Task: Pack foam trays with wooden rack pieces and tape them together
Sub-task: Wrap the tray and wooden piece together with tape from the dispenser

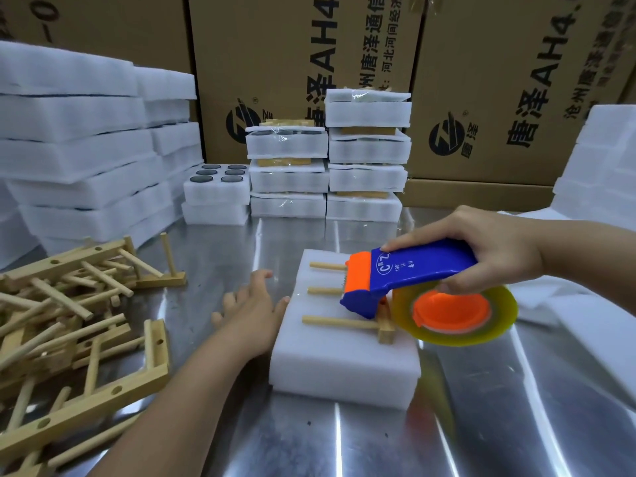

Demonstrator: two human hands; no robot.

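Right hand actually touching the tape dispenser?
Touching. Head view: the right hand grips the tape dispenser, fingers curled round its blue handle.

1. The person had two bare hands, the left hand (253,304) and the right hand (495,249).
2. The left forearm (179,401) and the right forearm (592,249) were bare all the way to the picture's edge.
3. The fingers (413,241) looked thin and smooth.
4. The nails were too small and blurry to see well.
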